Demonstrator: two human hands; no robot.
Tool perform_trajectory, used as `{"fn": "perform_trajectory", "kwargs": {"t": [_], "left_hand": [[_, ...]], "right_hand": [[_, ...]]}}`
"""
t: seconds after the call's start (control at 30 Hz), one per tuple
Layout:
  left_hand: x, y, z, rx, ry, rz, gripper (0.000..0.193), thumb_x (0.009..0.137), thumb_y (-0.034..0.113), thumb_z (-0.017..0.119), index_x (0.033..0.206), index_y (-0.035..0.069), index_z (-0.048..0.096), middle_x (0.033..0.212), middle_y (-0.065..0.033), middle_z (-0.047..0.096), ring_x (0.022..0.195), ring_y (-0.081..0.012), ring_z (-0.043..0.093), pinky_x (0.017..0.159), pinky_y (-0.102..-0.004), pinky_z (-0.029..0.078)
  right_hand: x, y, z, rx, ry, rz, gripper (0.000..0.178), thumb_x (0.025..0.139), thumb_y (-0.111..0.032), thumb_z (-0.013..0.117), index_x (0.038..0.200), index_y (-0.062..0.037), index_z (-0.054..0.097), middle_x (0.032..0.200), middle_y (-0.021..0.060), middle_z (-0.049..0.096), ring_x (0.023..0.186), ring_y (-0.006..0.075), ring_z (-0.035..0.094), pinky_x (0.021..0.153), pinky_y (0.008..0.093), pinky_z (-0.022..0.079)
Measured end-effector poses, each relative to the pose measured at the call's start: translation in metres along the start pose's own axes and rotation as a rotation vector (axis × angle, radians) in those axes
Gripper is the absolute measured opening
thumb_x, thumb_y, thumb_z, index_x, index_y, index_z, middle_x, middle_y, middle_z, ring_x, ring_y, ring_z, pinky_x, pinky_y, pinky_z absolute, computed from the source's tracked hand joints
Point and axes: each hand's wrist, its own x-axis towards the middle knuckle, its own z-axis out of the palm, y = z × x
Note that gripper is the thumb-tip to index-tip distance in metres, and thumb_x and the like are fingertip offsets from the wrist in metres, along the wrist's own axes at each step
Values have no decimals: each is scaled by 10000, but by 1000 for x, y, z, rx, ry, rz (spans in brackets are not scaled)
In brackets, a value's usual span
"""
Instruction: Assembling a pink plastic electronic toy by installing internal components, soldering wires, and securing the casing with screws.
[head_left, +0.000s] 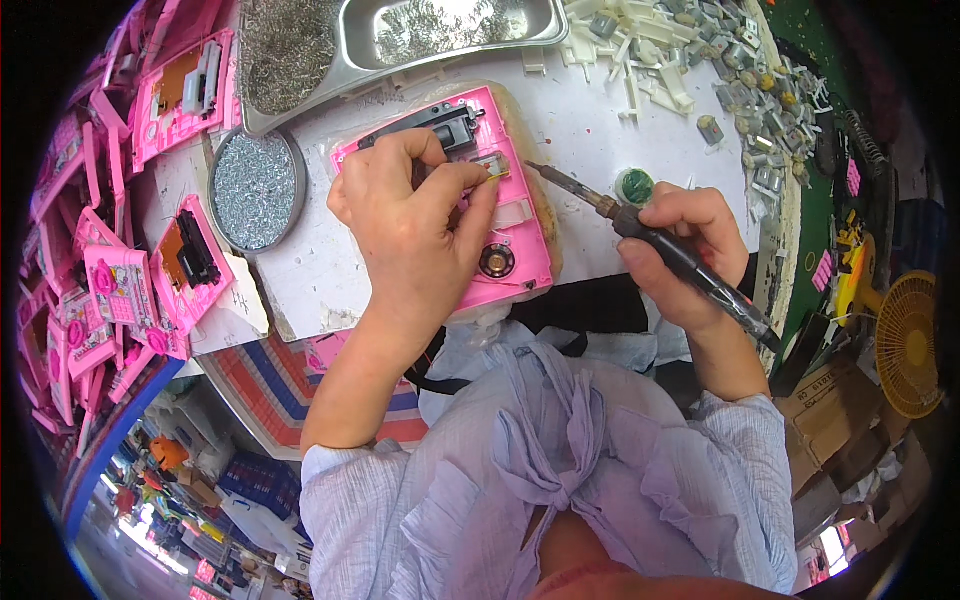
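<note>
1. With twelve o'clock toward the top edge, the open pink housing [530, 258] lay on a pale pad [549, 222] on the white table [590, 130], straight ahead of the person.
2. Its long axis ran from between eleven and twelve to between five and six; a black compartment [440, 130] sat at the far end, a round speaker [497, 261] toward the near end.
3. The left hand [412, 215] reached over the housing, thumb and forefinger pinched on what looked like a thin yellowish wire [496, 176], beside a small silvery part [488, 162]; its other fingers were curled.
4. The right hand [712, 232] was closed around the dark handle of a soldering iron [662, 238], pen-fashion. The iron pointed to ten o'clock, its tip just beside the housing's edge, at two o'clock from the middle.
5. Progress, as judged: compartment, speaker and silvery part already appeared seated. The housing had no cover on, and the wire was held by fingers; whether its end was joined could not be told.
6. A little pot with green contents [634, 186] stood at three o'clock from the housing, a round dish [302, 180] of tiny metal pieces at nine, and heaped pink housings [100, 300] beyond it.
</note>
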Motion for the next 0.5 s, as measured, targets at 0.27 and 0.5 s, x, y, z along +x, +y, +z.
{"fn": "perform_trajectory", "kwargs": {"t": [0.27, 0.5], "left_hand": [[0, 2, -4, 26, 0, 8, 150, 704, 192, 847, 816, 156, 754, 941, 4, 587, 905, -216, 519, 836, -407, 297], [1, 2, -10, 40, -9, 58, 165, 727, 181, 837, 878, 167, 773, 910, 32, 611, 878, -183, 539, 839, -393, 298]], "right_hand": [[5, 0, -11, -55, -26, -64, 345, 823, -36, 832, 1069, -22, 590, 748, 18, 596, 571, 47, 455, 525, 219, 326], [5, 0, -10, -45, -9, -47, 352, 822, -21, 825, 1077, -17, 583, 760, 34, 609, 580, 49, 480, 521, 215, 341]]}}
